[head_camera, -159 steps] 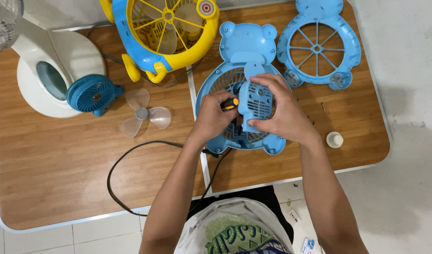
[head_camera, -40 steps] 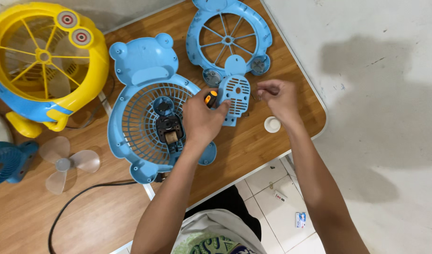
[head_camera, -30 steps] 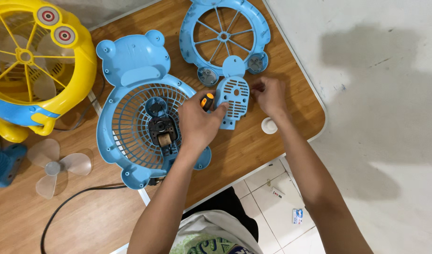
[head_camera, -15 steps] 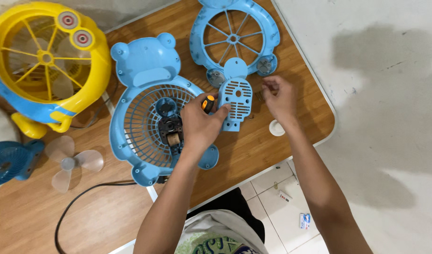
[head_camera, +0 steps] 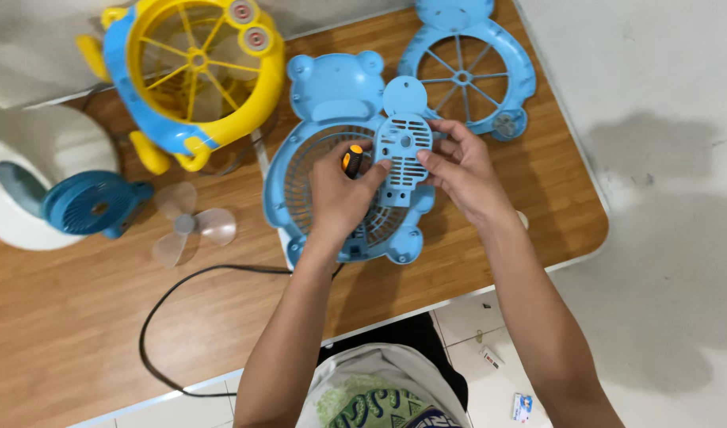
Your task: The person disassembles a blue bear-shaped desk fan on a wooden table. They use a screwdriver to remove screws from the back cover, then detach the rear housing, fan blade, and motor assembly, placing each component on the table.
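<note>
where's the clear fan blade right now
In the head view, the clear fan blade lies on the wooden table, left of the blue bear-shaped fan grille, beside the small blue fan.

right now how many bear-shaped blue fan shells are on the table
2. The rear grille shell lies at centre under both hands, partly covered by the slotted motor cover. The spoked front shell lies at the far right, its top cut off by the frame.

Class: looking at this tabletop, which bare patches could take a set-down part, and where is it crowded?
Bare wood lies below the clear fan blade around the black cord, and right of the right hand. The far edge, with the yellow fan and blue grille, is crowded.
</note>
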